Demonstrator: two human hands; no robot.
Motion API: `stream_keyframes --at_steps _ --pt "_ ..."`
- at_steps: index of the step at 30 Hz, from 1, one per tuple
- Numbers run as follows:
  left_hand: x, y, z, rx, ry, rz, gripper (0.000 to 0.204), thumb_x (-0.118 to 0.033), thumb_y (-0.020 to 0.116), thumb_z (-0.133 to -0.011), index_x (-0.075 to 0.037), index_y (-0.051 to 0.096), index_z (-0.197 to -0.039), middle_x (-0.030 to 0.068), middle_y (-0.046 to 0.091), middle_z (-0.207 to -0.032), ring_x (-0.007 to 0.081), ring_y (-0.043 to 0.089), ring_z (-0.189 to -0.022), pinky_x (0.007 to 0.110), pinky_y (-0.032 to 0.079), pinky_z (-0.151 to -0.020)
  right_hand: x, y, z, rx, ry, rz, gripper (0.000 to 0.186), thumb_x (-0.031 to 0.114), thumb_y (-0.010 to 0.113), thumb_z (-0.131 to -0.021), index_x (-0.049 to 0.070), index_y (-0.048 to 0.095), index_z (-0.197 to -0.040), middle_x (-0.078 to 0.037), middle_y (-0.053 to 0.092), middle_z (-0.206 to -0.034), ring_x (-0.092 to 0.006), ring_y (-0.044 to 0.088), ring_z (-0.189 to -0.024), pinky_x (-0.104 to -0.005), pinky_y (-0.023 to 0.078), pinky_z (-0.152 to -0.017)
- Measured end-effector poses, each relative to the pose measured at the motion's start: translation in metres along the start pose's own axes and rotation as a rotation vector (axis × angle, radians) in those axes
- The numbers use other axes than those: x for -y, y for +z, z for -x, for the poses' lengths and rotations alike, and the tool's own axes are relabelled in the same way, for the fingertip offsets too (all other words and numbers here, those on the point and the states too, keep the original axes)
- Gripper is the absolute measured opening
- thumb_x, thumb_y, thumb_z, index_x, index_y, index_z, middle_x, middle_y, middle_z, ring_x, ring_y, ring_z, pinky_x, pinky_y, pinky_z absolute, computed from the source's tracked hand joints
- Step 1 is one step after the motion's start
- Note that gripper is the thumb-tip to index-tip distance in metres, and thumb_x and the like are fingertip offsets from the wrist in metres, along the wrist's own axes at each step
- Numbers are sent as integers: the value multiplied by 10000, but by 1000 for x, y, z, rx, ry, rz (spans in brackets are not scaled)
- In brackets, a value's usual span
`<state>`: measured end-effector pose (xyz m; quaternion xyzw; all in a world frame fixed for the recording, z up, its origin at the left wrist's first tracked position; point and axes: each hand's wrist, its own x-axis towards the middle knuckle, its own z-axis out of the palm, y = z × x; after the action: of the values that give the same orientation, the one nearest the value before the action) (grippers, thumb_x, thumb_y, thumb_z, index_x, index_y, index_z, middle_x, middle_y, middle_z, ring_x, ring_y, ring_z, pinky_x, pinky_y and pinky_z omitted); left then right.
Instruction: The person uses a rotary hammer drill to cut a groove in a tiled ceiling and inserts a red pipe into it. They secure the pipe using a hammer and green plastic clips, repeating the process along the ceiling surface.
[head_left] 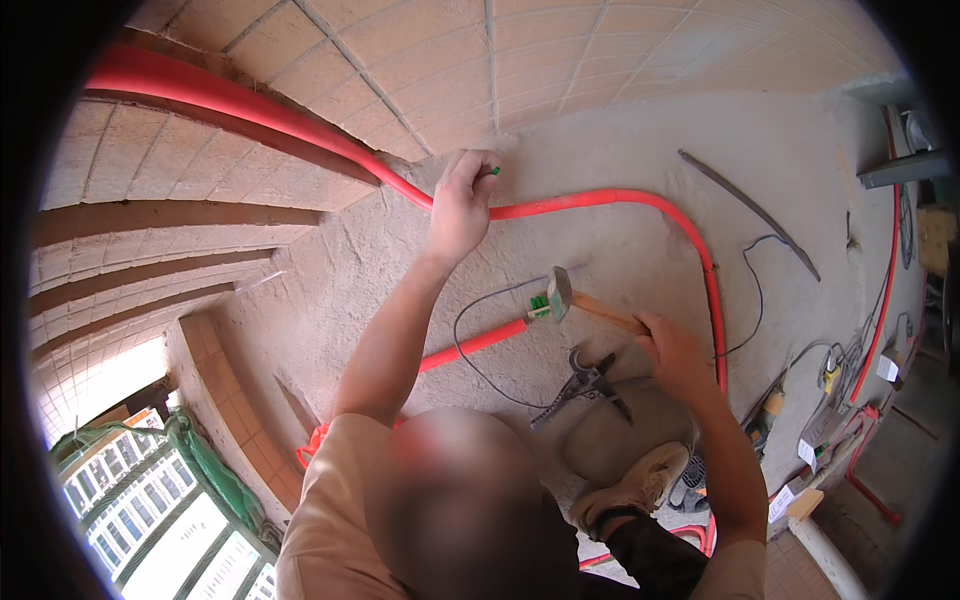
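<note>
My left hand (464,200) is raised over the red pipe (600,198), hiding a short stretch of it. Its fingers are closed in a pinch on a small green piece (494,171), of which only the end shows. In my right hand (675,355) is a hammer, gripped by its wooden handle (607,313). The grey hammer head (558,293) hangs apart from the left hand, nearer to me. Several small green pieces (540,303) show beside the hammer head, by the end of a short red pipe (475,345).
A dark plier-like tool (583,385) lies near my boot (645,482). Farther right are a dark bar (750,215) and a thin cable (757,295). A tiled wall (560,50) borders the rough concrete. Cables and tools line the right side; a window opening (160,510) is lower left.
</note>
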<state>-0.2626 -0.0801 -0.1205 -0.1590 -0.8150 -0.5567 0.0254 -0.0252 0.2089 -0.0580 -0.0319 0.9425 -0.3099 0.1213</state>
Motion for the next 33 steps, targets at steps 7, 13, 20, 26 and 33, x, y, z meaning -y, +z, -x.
stream_keyframes --at_steps 7,13,20,26,33 --pt "14 20 10 191 -222 -25 189 62 610 -826 -7 655 -996 177 692 -903 317 684 -833 378 529 -752 63 11 -78 -232 273 -308 336 119 547 -998 -12 555 -1307 -252 658 -1136 -438 636 -1036 -471 506 -891" --pt "8 29 -24 429 -48 100 107 55 635 -824 0 657 -913 158 660 -855 281 658 -782 358 518 -715 39 39 -79 -373 379 -54 387 128 550 -1001 -36 531 -1350 -280 653 -1128 -448 637 -1026 -465 511 -864" --pt "18 54 -32 494 -40 161 179 104 630 -778 -8 617 -916 150 630 -872 322 630 -771 386 505 -671 37 66 -69 -366 450 -178 426 128 548 -1011 -62 487 -1388 -313 628 -1188 -478 619 -1067 -489 503 -903" --pt "18 58 -24 449 168 101 161 123 605 -806 -12 563 -884 145 580 -862 351 585 -764 409 490 -666 40 67 -69 -387 431 -278 436 93 561 -988 -68 482 -1386 -319 626 -1179 -480 628 -1054 -477 510 -893" --pt "18 60 -24 430 195 94 161 111 635 -821 -4 576 -917 154 601 -910 352 606 -841 406 503 -724 43 58 -62 -399 388 -366 472 53 578 -951 -63 479 -1398 -308 631 -1148 -465 641 -1002 -460 520 -848"
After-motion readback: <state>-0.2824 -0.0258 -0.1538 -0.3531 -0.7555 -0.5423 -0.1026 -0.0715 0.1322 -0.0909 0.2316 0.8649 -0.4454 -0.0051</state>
